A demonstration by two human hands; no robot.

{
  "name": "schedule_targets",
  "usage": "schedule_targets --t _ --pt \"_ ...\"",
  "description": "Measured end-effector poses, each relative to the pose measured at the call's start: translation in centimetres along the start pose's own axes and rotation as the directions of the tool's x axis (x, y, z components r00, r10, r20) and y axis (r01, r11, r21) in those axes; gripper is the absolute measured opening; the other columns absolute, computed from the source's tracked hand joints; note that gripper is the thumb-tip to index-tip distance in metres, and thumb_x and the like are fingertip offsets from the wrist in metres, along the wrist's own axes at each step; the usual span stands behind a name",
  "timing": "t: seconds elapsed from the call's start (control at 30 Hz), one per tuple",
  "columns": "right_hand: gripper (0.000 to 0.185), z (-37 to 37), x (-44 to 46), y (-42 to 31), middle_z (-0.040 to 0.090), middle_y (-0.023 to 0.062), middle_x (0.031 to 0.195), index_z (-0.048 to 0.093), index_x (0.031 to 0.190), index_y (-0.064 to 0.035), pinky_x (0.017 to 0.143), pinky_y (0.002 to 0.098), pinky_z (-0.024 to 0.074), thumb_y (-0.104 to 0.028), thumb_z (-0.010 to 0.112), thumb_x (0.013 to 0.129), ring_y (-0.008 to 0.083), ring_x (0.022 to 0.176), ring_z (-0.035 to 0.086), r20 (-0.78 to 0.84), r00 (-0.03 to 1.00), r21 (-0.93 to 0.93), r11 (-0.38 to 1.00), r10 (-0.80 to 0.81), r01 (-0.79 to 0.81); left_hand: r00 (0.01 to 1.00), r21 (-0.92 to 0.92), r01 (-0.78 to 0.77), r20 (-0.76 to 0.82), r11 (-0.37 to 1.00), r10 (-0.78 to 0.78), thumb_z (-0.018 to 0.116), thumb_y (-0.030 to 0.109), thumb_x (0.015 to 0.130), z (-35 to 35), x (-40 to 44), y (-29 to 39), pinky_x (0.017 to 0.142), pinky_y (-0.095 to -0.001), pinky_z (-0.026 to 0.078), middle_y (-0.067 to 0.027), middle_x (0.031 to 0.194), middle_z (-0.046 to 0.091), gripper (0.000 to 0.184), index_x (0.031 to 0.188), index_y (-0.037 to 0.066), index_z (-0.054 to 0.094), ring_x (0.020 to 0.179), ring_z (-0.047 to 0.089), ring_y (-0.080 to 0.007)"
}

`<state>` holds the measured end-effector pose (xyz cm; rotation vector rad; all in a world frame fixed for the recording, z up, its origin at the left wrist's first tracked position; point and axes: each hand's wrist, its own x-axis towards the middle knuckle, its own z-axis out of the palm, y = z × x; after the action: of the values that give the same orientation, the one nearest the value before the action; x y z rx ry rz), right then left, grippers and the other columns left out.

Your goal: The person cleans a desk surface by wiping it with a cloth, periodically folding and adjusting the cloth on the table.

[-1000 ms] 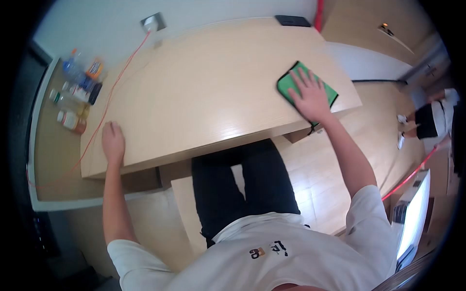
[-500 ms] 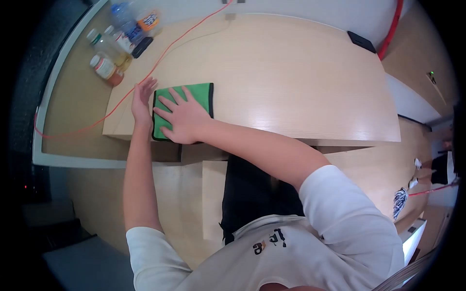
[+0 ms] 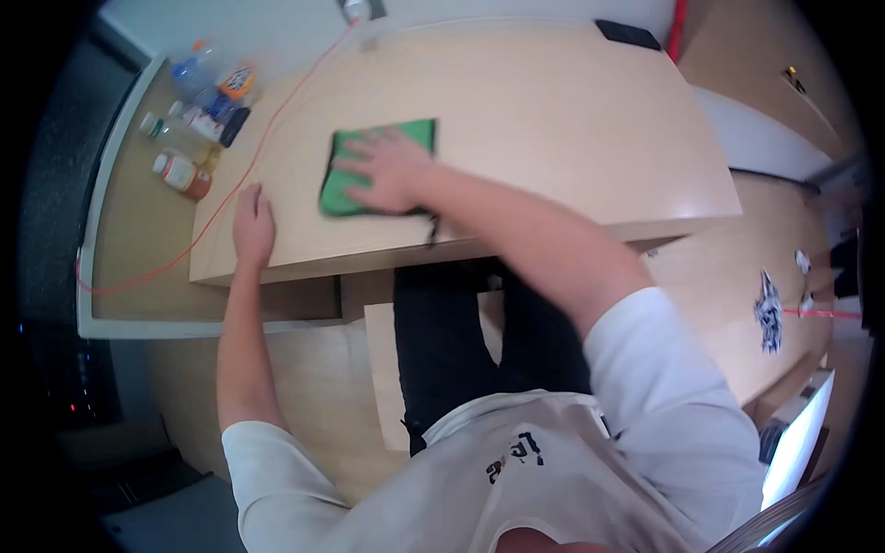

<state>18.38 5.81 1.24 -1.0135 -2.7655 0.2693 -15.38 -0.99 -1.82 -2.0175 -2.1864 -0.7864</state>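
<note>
My right hand (image 3: 392,170) lies spread, slightly blurred, on a green cloth (image 3: 346,189) with black edging, left of the middle of the wooden desk (image 3: 553,120). A short dark strap hangs from the cloth's lower right corner. My left hand (image 3: 253,226) rests on the desk's front left part, its fingers close together, with nothing visible in it. A thin red cable (image 3: 277,120) runs over the desk just beyond the left fingertips.
Several bottles (image 3: 184,175) stand at the left, by a black object (image 3: 235,127). A dark flat item (image 3: 628,34) lies at the desk's back right. A socket with a plug (image 3: 358,9) is on the wall. At the right are a mop head (image 3: 767,313) and part of another person.
The cloth went from the desk's right end to its left under my right hand, then slightly back rightward. My left hand, raised beside the cloth half a second ago, now rests on the desk.
</note>
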Motion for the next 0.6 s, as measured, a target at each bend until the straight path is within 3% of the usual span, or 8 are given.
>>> schedule_targets --t 0.13,0.27,0.37,0.47,0.53,0.6 --pt "0.07 -4.7 -12.0 14.2 0.03 0.0127 0.17 0.038 0.162 -0.0231 0.129 0.0514 0.0147 -0.061 0.038 0.104 0.0367 0.158 0.025 -0.156 0.924 -0.105 0.924 0.349 -0.367 0.999 0.08 -0.024 0.022 0.997 0.023 0.047 0.024 0.107 -0.1 0.6 1.1 0.118 -0.0451 0.038 -0.0248 0.144 0.056 0.044 0.141 -0.002 0.055 0.138 0.049 -0.041" --pt "0.065 -8.2 -28.5 25.1 0.036 0.0151 0.167 0.042 0.16 -0.0216 0.126 0.0487 0.0238 -0.056 0.041 0.105 0.0346 0.155 0.031 -0.299 0.685 -0.187 0.663 0.665 -0.725 0.999 0.105 0.008 0.052 0.994 -0.013 0.048 0.025 0.107 -0.1 0.6 1.7 0.119 -0.0448 0.037 -0.0249 0.149 0.052 0.046 0.143 -0.002 0.054 0.142 0.046 -0.0403" --pt "0.069 -9.2 -38.4 29.8 0.028 0.0124 0.171 0.031 0.165 -0.0259 0.126 0.0556 0.0213 -0.06 0.037 0.105 0.0365 0.157 0.027 -0.334 0.496 -0.214 0.448 0.801 -0.868 1.0 0.145 0.006 0.022 0.989 -0.009 0.048 0.025 0.107 0.5 0.4 0.9 0.119 -0.0449 0.037 -0.0251 0.151 0.051 0.046 0.144 -0.003 0.053 0.143 0.046 -0.0401" --pt "0.07 -9.8 -41.8 31.7 0.024 0.0112 0.173 0.025 0.167 -0.0284 0.126 0.0584 0.0189 -0.06 0.036 0.105 0.0386 0.158 0.024 -0.296 0.417 -0.255 0.349 0.86 -0.902 1.0 0.132 0.011 0.018 0.991 -0.014 0.05 0.025 0.106 0.2 -0.1 1.0 0.119 -0.0453 0.038 -0.0253 0.149 0.053 0.047 0.143 -0.002 0.054 0.141 0.048 -0.0411" --pt "0.072 -9.5 -41.0 33.6 0.022 0.0102 0.174 0.022 0.167 -0.0284 0.126 0.0603 0.0167 -0.061 0.034 0.105 0.0387 0.158 0.021 -0.288 0.394 -0.27 0.321 0.873 -0.908 0.999 0.083 0.033 0.009 0.996 -0.034 0.053 0.025 0.104 -0.3 0.3 1.9 0.117 -0.0461 0.039 -0.0255 0.145 0.056 0.046 0.141 -0.002 0.056 0.138 0.051 -0.0421" --pt "0.072 -9.6 -37.8 32.2 0.02 0.0091 0.174 0.022 0.168 -0.0282 0.126 0.0616 0.0145 -0.062 0.032 0.104 0.0387 0.159 0.019 -0.282 0.229 -0.198 0.177 0.932 -0.964 0.998 0.088 0.059 0.001 0.994 -0.059 0.057 0.023 0.101 -0.7 0.1 2.4 0.115 -0.0466 0.041 -0.0253 0.141 0.058 0.045 0.138 -0.003 0.058 0.134 0.053 -0.0423"
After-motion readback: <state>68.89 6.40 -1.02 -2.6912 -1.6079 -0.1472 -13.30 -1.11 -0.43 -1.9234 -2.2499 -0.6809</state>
